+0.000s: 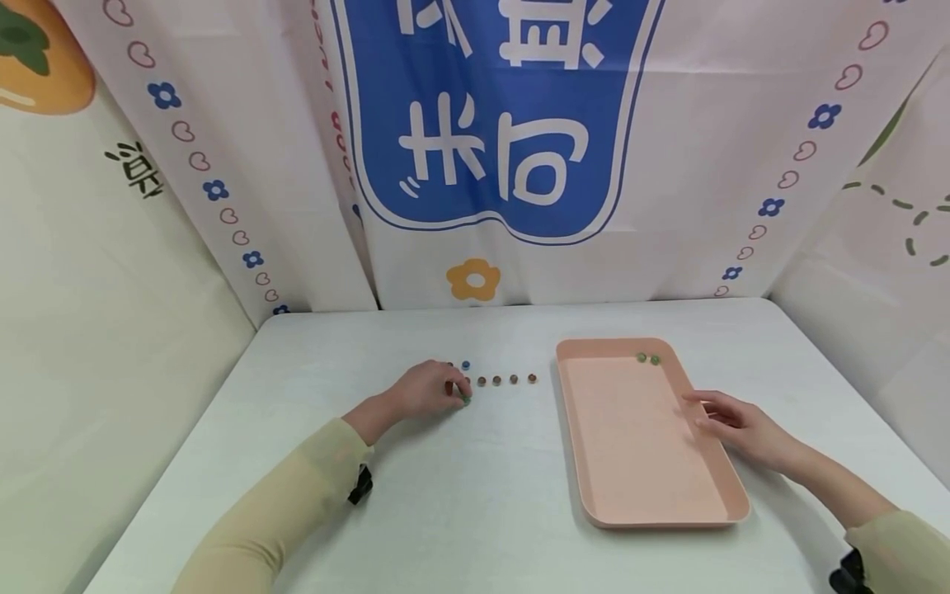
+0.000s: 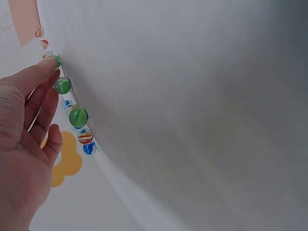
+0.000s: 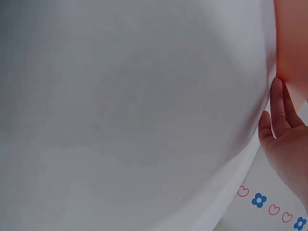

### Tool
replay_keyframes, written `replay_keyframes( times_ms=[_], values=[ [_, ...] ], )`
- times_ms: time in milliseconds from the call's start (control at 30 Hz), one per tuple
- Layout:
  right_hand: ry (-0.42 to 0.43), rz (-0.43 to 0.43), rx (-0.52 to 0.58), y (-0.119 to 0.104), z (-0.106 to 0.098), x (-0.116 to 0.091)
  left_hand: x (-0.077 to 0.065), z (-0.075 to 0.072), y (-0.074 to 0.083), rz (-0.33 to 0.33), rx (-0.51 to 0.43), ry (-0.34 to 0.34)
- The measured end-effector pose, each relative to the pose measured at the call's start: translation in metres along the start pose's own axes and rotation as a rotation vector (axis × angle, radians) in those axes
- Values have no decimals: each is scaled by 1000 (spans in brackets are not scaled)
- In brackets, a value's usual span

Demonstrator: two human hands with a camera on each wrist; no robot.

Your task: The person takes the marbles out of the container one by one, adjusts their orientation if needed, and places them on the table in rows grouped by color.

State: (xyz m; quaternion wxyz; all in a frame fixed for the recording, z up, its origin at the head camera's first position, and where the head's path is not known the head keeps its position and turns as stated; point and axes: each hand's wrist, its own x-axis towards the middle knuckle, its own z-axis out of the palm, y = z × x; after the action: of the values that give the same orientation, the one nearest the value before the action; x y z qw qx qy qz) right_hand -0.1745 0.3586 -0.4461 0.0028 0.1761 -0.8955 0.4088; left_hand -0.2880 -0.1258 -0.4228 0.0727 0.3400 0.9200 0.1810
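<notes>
With thumb and fingertips, my left hand (image 1: 430, 389) pinches a green marble (image 2: 57, 61) low over the white table. Other glass marbles lie close by: two green ones, with the nearer green marble (image 2: 78, 117) showing a pale swirl, a red-striped marble (image 2: 85, 137) and a blue marble (image 1: 465, 365). A row of reddish-brown marbles (image 1: 497, 380) runs right from the fingers, which hide part of the group. My right hand (image 1: 745, 429) touches the right rim of a pink tray (image 1: 646, 462), its fingers loosely extended. Inside the tray's far right corner sit two green marbles (image 1: 655, 360).
The white table (image 1: 445, 511) meets a printed cloth backdrop (image 1: 668, 264) along its far edge. Cloth walls stand on the left and right. Between the marble row and the tray's raised left rim is a narrow strip of table.
</notes>
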Motion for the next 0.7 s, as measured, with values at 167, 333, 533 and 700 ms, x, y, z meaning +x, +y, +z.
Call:
replay_keyframes(
  times_ms=[167, 333, 533, 700],
  values=[
    [-7, 5, -1, -1, 0, 0, 0, -2, 0, -2, -9, -11],
    [-16, 4, 5, -4, -2, 0, 2, -13, -2, -20, -45, -12],
    [-19, 18, 10, -6, -3, 1, 15, -29, 2, 26, -48, 6],
    [-22, 39, 11, -6, -2, 0, 33, -34, 16, 46, -56, -15]
  ],
)
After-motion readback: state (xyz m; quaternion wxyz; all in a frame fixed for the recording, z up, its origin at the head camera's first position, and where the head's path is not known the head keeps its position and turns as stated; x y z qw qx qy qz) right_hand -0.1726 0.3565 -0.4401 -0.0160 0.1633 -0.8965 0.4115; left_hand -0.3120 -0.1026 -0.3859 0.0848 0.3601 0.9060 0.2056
